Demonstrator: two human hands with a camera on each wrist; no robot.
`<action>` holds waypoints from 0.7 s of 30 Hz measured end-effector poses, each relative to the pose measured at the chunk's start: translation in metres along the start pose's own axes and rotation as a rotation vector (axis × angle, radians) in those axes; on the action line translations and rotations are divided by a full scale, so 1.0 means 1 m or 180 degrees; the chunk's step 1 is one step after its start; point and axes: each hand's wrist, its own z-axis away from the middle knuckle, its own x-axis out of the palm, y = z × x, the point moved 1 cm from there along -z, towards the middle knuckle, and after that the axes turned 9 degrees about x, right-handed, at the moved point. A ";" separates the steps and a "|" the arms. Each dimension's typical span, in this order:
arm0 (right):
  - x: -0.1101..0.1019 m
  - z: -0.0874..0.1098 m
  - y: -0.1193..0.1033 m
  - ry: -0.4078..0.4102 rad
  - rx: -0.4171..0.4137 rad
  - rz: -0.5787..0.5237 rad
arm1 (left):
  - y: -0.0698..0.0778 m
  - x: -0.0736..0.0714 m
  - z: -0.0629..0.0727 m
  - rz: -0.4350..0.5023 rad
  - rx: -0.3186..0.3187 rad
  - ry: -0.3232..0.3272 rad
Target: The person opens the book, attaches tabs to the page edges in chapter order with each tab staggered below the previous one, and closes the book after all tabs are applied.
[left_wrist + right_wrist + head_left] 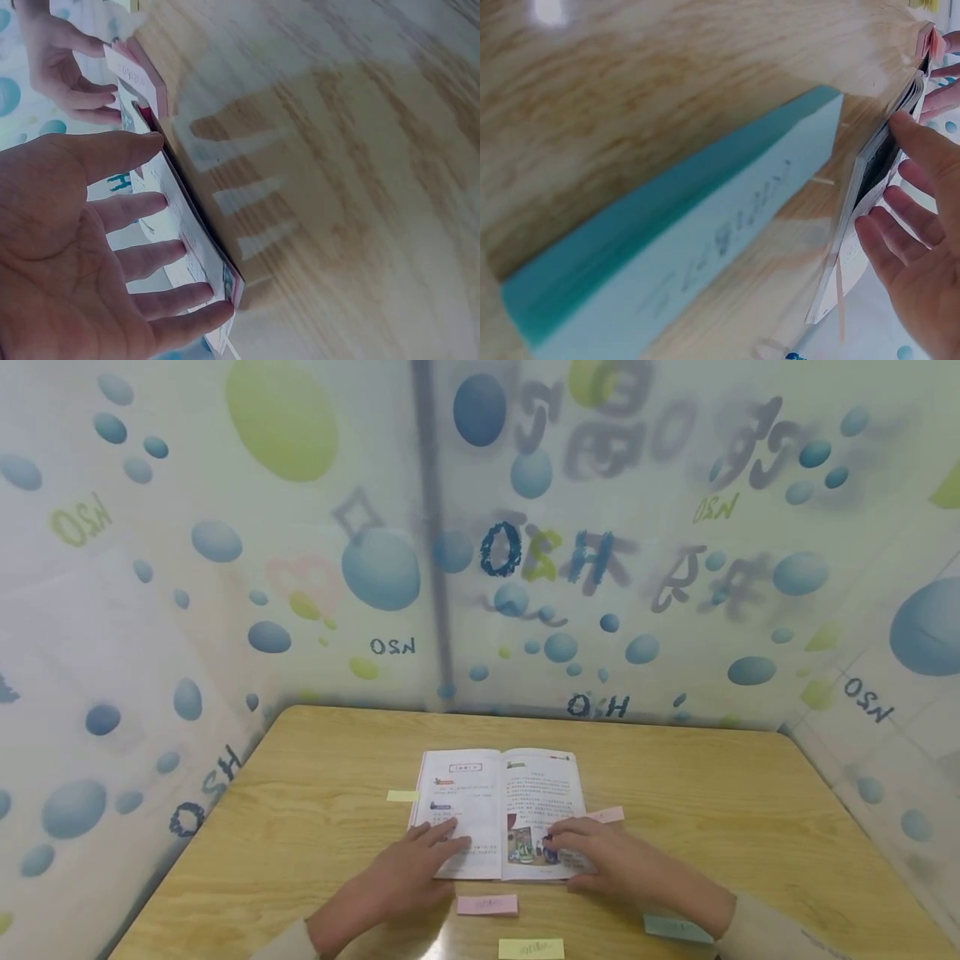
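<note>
An open book (465, 818) lies on the wooden table, with printed text on both pages and a colour picture low on the right page. Over the lower left page rests my left hand (408, 870), its fingers spread; in the left wrist view the fingertips touch the page edge. My right hand (618, 860) lies at the lower right page beside the picture, fingers loosely bent, thumb near the bottom edge. Neither hand grips anything. A yellow sticky tab (403, 796) sticks out from the left page and a pink one (607, 815) from the right.
In front of the book sits a pink sticky-note pad (487, 905), with a yellow pad (531, 949) nearer to me. A teal pad (705, 232) with handwriting lies under the right forearm. Patterned curtains (525, 635) surround the wooden table (315, 777).
</note>
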 end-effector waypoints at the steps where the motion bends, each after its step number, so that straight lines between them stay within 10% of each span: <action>1: -0.001 0.000 0.000 -0.0004 0.0012 0.0005 | 0.000 -0.001 0.000 0.0013 -0.0001 -0.0004; 8: -0.008 0.004 0.002 0.0149 0.0049 0.0023 | -0.001 -0.005 0.001 0.0029 0.0013 -0.0076; 21: -0.033 0.002 0.007 0.1661 -0.1007 0.0457 | 0.002 -0.007 -0.004 -0.0030 0.0100 0.0077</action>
